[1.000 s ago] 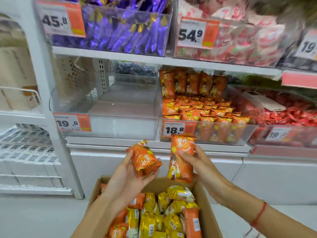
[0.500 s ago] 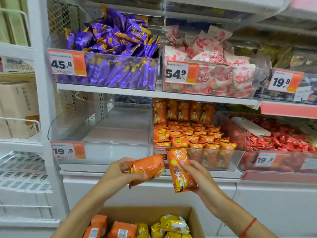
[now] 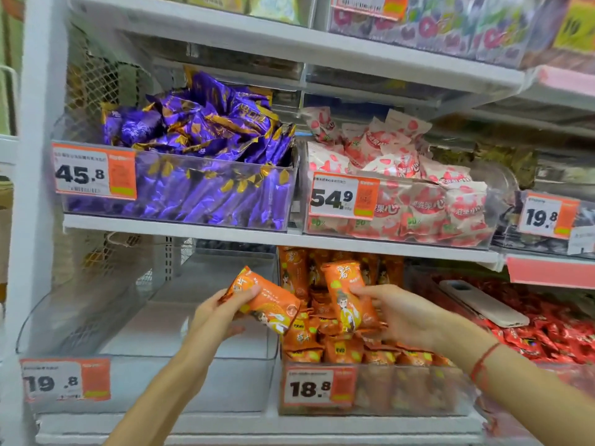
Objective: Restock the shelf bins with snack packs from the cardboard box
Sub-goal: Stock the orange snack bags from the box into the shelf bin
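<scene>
Bright, even store light; glare on purple wrappers; motion-smeared toward top right; wide-angle bending at edges; soft shadows under shelves.

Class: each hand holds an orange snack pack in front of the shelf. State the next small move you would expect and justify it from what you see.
Probably both packs go forward and down into the 18.8 bin. The left hand and right hand each grip an orange pack level with that bin's top, and it already holds matching orange packs; the neighbouring 19.8 bin looks empty.
</scene>
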`<state>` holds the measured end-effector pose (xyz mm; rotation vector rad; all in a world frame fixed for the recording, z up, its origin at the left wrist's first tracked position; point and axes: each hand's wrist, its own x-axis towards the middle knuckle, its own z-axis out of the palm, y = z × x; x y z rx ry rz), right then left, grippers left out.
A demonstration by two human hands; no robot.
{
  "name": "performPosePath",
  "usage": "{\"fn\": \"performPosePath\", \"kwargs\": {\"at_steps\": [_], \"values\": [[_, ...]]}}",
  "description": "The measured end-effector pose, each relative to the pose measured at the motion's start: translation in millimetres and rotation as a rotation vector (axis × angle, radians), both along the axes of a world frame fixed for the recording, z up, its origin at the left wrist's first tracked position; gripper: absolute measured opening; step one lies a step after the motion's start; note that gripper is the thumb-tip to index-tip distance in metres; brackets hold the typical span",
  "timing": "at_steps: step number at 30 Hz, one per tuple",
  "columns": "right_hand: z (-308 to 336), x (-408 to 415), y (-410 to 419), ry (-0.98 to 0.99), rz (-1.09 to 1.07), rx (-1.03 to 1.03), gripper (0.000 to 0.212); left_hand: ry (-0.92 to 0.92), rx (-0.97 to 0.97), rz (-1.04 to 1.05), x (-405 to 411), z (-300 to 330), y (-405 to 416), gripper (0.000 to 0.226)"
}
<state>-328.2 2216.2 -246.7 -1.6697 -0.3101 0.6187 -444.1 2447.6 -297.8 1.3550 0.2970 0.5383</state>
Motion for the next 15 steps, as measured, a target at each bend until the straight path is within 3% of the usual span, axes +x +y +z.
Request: {"fn": "performPosePath", "kwargs": {"at_steps": [3, 8, 10, 15], "values": [[-8.8, 48.4, 24.6, -0.112, -0.191, -0.008, 0.042, 0.003, -0.019, -0.001, 20.1, -11.8, 8.7, 0.038], [-27.4, 91.3, 69.2, -0.123, -0.354, 0.189, 0.051, 0.001, -0.045, -0.034, 37.2, -21.6, 16.2, 0.021], [-35.8, 95.0, 80.1, -0.158, -0.323, 0.137, 0.048, 0.006, -0.019, -0.049, 40.6, -24.9, 16.8, 0.008], [-45.6, 105.1, 83.6, -0.409, -0.362, 0.010, 0.038, 0.006, 0.027, -0.077, 37.8, -23.2, 15.3, 0.011]]}}
